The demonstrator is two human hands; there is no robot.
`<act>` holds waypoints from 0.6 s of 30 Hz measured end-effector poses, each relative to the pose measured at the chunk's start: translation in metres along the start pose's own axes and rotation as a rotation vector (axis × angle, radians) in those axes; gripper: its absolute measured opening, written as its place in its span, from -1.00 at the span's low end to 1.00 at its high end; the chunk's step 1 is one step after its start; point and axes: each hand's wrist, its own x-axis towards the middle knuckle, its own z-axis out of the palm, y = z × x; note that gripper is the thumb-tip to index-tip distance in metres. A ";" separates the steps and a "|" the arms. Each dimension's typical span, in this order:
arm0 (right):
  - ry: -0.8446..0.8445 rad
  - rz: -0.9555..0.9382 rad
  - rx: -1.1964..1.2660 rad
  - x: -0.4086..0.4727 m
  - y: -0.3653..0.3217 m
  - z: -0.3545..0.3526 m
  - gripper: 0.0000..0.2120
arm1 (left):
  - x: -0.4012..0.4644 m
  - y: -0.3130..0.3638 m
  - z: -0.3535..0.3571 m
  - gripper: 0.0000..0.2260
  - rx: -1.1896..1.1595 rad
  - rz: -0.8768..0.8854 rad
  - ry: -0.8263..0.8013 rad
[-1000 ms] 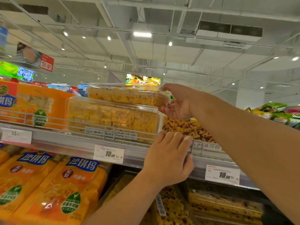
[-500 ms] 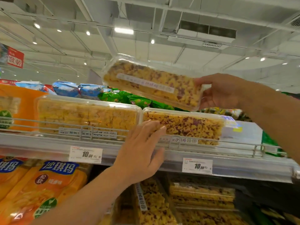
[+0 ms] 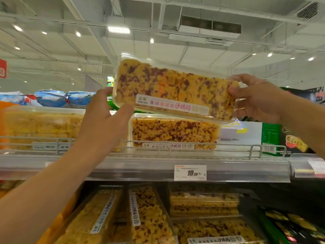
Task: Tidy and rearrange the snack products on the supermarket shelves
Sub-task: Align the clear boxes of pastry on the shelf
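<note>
The clear plastic box of yellow, red-speckled snack cake (image 3: 175,88) is at the centre of the frame, just above a similar box (image 3: 175,132) on the shelf rail (image 3: 202,148). The left hand (image 3: 103,117) grips its left end and the right hand (image 3: 258,101) pinches its right end. It looks light, with thin walls that may dent, so holding it at the ends seems safest. Its long axis runs left to right, slightly tilted, with the label facing the camera.

White ceiling (image 3: 202,55) w/ spot lights, AC vent (image 3: 210,27).

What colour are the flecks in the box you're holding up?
Dark red-purple flecks in golden yellow cake, seen through the clear held box; the head view shows it.
</note>
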 end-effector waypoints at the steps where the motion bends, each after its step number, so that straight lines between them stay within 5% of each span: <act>1: 0.002 -0.005 -0.010 0.000 0.003 -0.003 -0.83 | 0.000 -0.001 0.001 -0.62 0.039 -0.007 -0.008; 7: -0.010 -0.005 -0.039 -0.001 0.024 -0.007 -0.70 | -0.017 -0.005 0.007 -0.36 0.250 0.016 -0.116; 18: -0.015 0.004 -0.090 -0.004 0.042 -0.008 -0.66 | -0.033 -0.024 0.019 -0.48 0.354 0.110 -0.197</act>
